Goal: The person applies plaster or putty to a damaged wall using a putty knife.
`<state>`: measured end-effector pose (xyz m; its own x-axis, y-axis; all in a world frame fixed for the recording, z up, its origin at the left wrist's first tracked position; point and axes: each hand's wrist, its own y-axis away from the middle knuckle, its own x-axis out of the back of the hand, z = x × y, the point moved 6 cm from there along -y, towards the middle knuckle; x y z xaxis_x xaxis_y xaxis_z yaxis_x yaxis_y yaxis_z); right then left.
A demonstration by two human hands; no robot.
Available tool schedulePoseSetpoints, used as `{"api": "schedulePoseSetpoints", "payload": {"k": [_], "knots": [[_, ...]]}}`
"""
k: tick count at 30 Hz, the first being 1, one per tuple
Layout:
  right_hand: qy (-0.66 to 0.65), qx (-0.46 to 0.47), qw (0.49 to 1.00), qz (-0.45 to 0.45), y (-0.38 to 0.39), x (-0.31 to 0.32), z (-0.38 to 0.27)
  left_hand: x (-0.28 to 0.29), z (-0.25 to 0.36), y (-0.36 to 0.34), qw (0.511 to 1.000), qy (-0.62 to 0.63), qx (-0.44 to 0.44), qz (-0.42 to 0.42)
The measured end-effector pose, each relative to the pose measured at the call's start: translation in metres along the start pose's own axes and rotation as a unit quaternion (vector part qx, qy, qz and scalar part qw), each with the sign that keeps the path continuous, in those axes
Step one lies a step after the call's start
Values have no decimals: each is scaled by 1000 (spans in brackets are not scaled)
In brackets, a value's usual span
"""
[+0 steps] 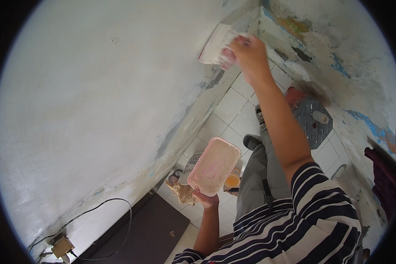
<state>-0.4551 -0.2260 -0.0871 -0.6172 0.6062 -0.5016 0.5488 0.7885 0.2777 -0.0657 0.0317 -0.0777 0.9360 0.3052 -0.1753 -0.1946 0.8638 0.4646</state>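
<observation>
"Nearest first?"

"Grips a pink tray (214, 168) by its near end in the left hand (206, 199), with the thumb over the rim; cannot tell the hidden fingers' spread; holds it above the tiled floor (229, 106), toward the left edge, with the long axis running away and rightward."

"And farther?"

"Clasps a broad, smeared scraper (214, 46) in the right hand (251, 53), with blurred fingers closed round it; seems to meet the wall (97, 92) near its far right edge; lies beyond the tray, well apart."
</observation>
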Motion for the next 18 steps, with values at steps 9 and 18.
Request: {"api": "schedulePoseSetpoints", "payload": {"k": [9, 18], "knots": [[248, -103, 948, 173, -24, 44, 138, -2, -5, -8, 1000, 7, 14, -14], [-20, -87, 996, 4, 13, 35, 26, 4, 7, -7, 999, 11, 14, -37]]}}
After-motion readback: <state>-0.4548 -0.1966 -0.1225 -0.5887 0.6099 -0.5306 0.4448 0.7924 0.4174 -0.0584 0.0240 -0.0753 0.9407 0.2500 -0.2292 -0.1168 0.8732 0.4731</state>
